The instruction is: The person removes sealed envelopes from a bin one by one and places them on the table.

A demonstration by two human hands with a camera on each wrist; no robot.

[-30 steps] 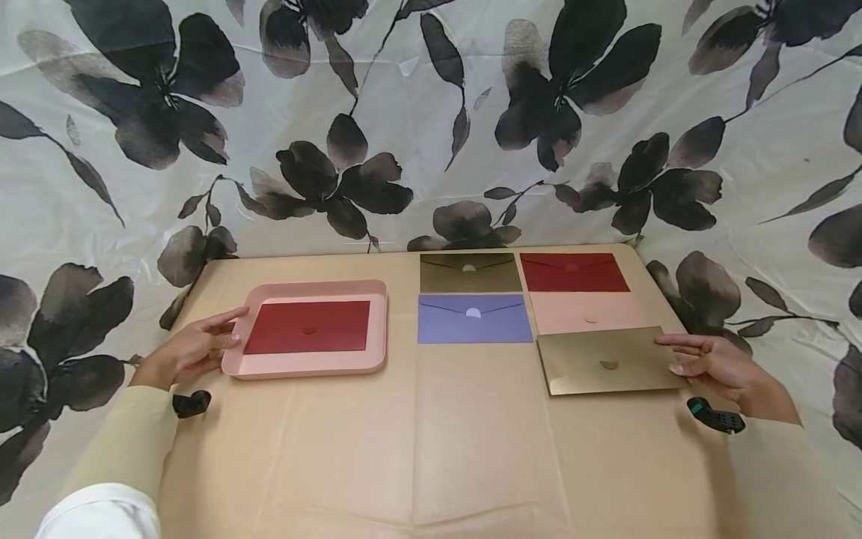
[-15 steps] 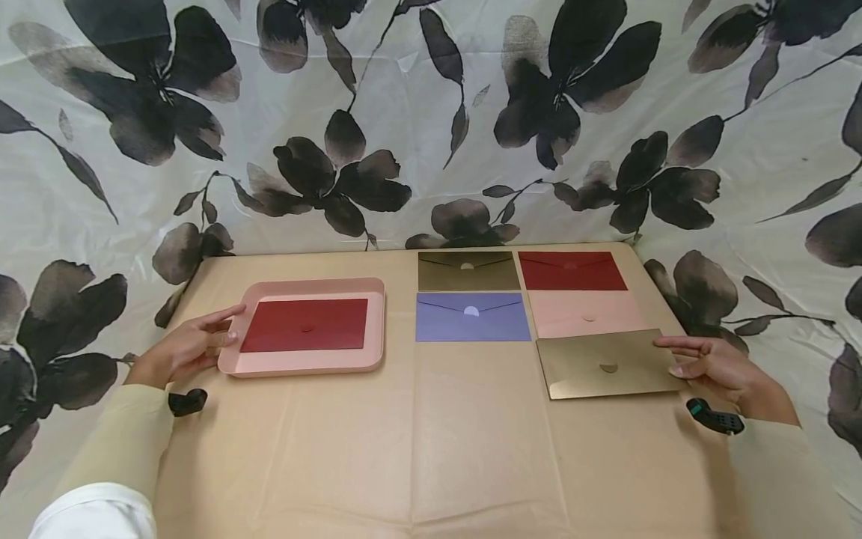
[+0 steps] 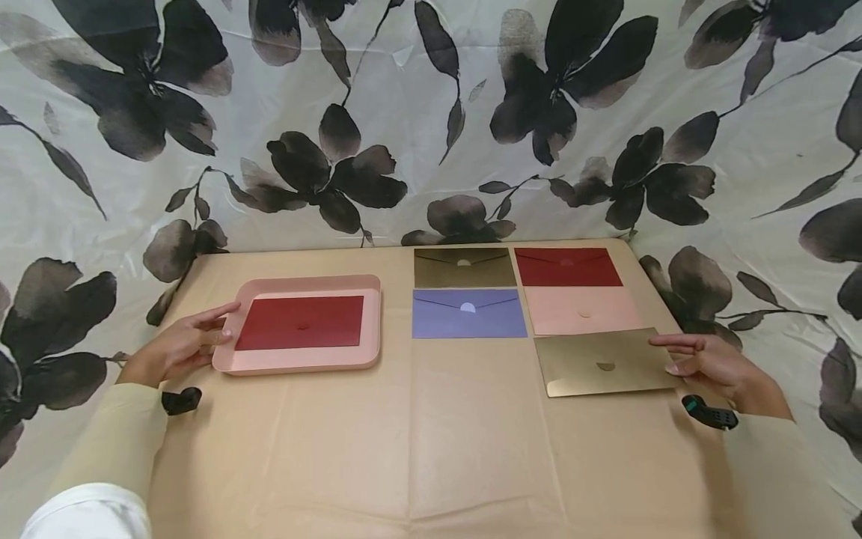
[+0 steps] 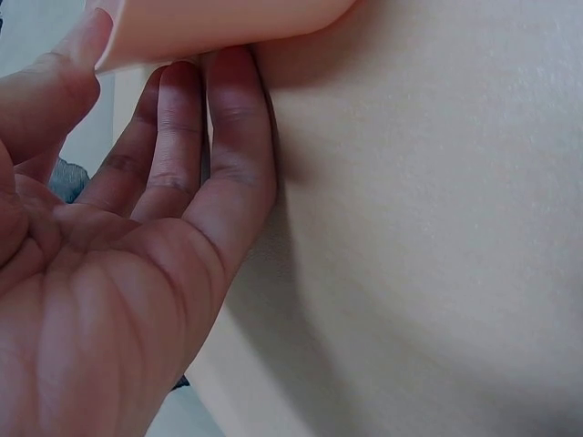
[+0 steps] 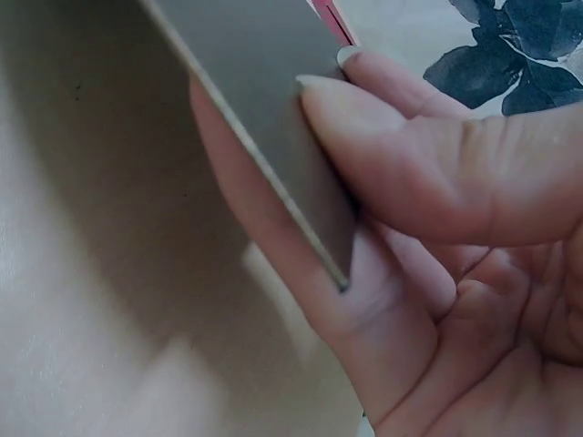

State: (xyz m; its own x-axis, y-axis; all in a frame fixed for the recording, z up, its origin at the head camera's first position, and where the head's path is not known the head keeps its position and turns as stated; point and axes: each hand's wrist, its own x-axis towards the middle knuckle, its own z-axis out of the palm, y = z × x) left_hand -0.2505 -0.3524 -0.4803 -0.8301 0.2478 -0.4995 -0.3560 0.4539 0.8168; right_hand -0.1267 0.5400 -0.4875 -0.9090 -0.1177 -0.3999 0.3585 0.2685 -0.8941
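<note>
My left hand (image 3: 178, 346) holds the left edge of a pink tray (image 3: 296, 361), its thumb at the rim and its fingers below, as the left wrist view shows. A dark red envelope (image 3: 303, 323) lies flat in the tray. At the right, my right hand (image 3: 723, 367) pinches the right end of a gold envelope (image 3: 606, 364), slightly tilted, its flap marked by a small half-round tab. In the right wrist view the thumb (image 5: 392, 150) presses one face of this envelope, with fingers behind it. Its far side overlaps a pale pink envelope (image 3: 582, 308) in the head view.
Behind the pink envelope lies another red one (image 3: 569, 267). To their left are an olive-gold envelope (image 3: 465, 268) and a blue-violet envelope (image 3: 469, 314). All rest on a tan-covered table (image 3: 404, 434). A floral cloth (image 3: 404, 90) spreads beyond the table's back edge.
The head view has shifted a little, so everything sits slightly further left and up. Both hands keep their holds, and the envelopes stay in the same arrangement.
</note>
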